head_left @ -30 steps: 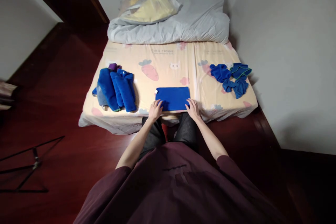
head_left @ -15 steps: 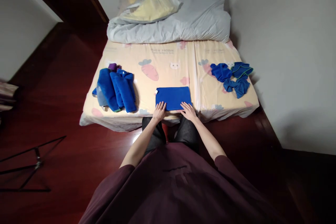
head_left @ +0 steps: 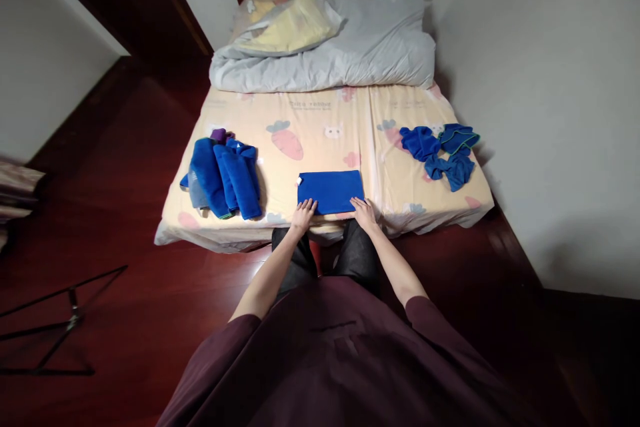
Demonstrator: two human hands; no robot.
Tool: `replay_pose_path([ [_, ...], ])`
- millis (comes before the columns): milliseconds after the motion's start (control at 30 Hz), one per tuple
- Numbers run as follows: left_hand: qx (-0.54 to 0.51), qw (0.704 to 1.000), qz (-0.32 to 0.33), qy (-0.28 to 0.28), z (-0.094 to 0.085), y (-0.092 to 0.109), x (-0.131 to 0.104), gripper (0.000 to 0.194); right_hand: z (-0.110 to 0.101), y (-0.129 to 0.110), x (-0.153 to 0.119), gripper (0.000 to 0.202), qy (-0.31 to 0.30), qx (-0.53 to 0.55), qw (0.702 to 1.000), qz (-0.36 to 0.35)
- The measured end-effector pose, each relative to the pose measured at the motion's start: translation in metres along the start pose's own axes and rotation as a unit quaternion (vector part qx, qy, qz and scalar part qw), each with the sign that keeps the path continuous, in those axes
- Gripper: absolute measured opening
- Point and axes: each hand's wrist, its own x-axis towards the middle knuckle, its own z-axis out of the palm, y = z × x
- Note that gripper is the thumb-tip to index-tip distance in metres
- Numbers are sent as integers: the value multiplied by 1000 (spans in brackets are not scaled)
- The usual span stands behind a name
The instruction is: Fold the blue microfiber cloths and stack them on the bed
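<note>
A blue cloth (head_left: 331,191) lies flat as a neat rectangle near the front edge of the bed, with a small white tag at its upper left corner. My left hand (head_left: 303,215) rests on its near left corner, fingers laid out flat. On the near right corner lies my right hand (head_left: 365,213), its fingers extended over the cloth's edge. Neither hand is closed round the fabric.
Folded blue cloths (head_left: 235,177) with a purple piece sit at the bed's left. Several crumpled blue cloths (head_left: 453,170) lie at the right. A grey quilt (head_left: 380,40) and yellow pillow (head_left: 295,23) are at the back. Black metal legs (head_left: 70,327) stand on the floor at left.
My right hand has shifted slightly right, toward the cloth's right corner, and covers less of it. My left hand stays at the left corner. The view has tilted a little.
</note>
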Motion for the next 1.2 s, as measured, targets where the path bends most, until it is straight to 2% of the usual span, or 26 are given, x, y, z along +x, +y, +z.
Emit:
replay_pose_path([
  [200,-34,999,12,-5,0,-6,-11,72,-8,3,-15,60,-12,15,1000,-6],
  [333,-92,996,11,-3,-2,-19,-20,73,-12,13,-25,54,-3,74,997,-1],
  [533,-246,963,-85,74,-4,-45,-23,58,-10,31,-18,38,76,213,970,89],
  [700,-329,930,-126,103,0,-45,-26,48,1,32,-12,32,123,235,956,124],
  [867,-338,923,-130,126,1,-39,-26,42,3,32,-15,31,127,218,960,121],
  [1100,-321,929,-150,102,-5,-49,-26,34,-9,42,-16,27,88,242,959,118],
  [1200,-321,927,-158,110,-5,-50,-24,29,-11,43,-15,31,86,242,958,125],
])
